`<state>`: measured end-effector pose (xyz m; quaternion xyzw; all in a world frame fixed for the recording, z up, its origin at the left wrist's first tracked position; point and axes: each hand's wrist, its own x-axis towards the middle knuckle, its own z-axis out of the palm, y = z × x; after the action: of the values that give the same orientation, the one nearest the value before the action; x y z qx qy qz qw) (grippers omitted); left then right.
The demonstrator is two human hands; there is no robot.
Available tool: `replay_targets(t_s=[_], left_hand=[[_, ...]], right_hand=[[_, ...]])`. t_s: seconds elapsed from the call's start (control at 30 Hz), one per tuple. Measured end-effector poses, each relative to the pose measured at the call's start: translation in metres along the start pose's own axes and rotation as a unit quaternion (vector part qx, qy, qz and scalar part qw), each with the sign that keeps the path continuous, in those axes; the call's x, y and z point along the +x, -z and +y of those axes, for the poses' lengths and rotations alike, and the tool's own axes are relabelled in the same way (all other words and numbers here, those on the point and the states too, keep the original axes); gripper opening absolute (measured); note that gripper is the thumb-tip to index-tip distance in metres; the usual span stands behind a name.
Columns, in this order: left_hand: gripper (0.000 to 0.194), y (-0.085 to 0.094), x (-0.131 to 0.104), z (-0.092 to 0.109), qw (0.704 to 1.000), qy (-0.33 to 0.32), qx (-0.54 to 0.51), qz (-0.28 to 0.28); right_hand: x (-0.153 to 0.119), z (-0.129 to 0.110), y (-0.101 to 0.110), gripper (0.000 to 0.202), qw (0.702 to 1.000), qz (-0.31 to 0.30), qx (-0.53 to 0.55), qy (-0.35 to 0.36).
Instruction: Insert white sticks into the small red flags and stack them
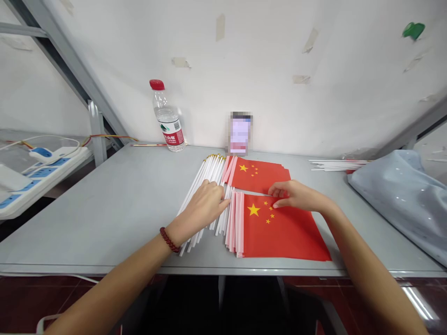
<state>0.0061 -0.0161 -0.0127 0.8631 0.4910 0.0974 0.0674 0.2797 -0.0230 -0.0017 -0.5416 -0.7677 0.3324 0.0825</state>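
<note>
My left hand (206, 204), a dark red bead bracelet on its wrist, lies over a bundle of white flag sticks (195, 188) with gold tips. Its fingers curl under and the thumb points right; whatever they grip is hidden. To the right, a front stack of small red flags (279, 235) with yellow stars shows pale pink sleeves along its left edge. Behind it is another pile of red flags (268, 176), with white sticks at its left side. My right hand (291, 195) is over the flags, fingers loosely bent and thumb apart, with nothing visible between them.
A water bottle (168, 122) with a red cap and a blurred phone (240, 135) stand against the wall. More white sticks (335, 164) lie at the back right, beside a grey-blue cloth bag (401, 200). A power strip (44, 174) is at the left.
</note>
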Motion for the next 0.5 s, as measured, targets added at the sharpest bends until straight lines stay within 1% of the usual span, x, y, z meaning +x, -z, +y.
replay_targets(t_s=[0.1,0.27,0.33,0.4,0.47,0.5], left_hand=[[0.026,0.0,0.0,0.003,1.0,0.008,-0.008,-0.001],[0.024,0.0,0.001,0.006,0.998,0.047,-0.038,0.016],[0.023,0.001,0.002,0.006,0.996,0.058,-0.053,0.034],[0.021,0.003,0.002,0.006,0.993,0.067,-0.072,0.065],[0.018,0.003,0.003,0.006,0.987,0.072,-0.103,0.096],[0.018,0.004,0.003,0.006,0.984,0.068,-0.123,0.109]], right_hand=[[0.002,0.0,-0.004,0.023,1.0,0.001,0.008,0.005],[0.004,-0.001,-0.008,0.019,1.0,0.015,0.016,0.016],[0.005,-0.003,-0.009,0.018,0.999,0.022,0.008,0.022],[0.005,-0.004,-0.011,0.017,0.999,0.03,-0.01,0.033],[0.005,-0.004,-0.012,0.019,0.996,0.062,-0.041,0.047],[0.005,-0.004,-0.013,0.022,0.993,0.092,-0.058,0.053]])
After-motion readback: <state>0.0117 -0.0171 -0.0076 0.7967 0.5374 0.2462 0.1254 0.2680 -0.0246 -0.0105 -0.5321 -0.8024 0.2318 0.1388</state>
